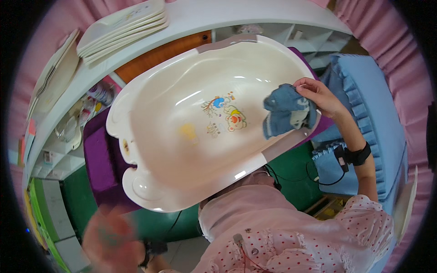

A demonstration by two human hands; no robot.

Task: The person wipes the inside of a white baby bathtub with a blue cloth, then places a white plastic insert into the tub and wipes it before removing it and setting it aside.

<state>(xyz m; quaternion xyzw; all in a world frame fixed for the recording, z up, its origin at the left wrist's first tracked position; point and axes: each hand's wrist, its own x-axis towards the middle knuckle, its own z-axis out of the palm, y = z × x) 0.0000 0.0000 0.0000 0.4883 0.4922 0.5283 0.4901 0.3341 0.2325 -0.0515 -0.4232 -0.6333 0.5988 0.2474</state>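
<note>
At the right end of the cream baby bathtub (168,123), my right hand (321,98) pinches a small blue denim garment (284,109) by its upper edge. The garment hangs bunched over the tub's right rim, with a pale patch on it. Cartoon animals are printed on the tub's floor. My left hand (111,236) is low on the left, apart from the tub and smeared by motion. A greenish blur shows on it, but its fingers and anything in them cannot be made out.
Beneath the tub is a purple support (107,168). A curved white counter (200,16) with shelves bears stacked cream trays (123,32). To the right stands a blue ruffled padded seat (378,109) with denim cloth against it. A black cable (334,182) hangs from my right wristband (357,157).
</note>
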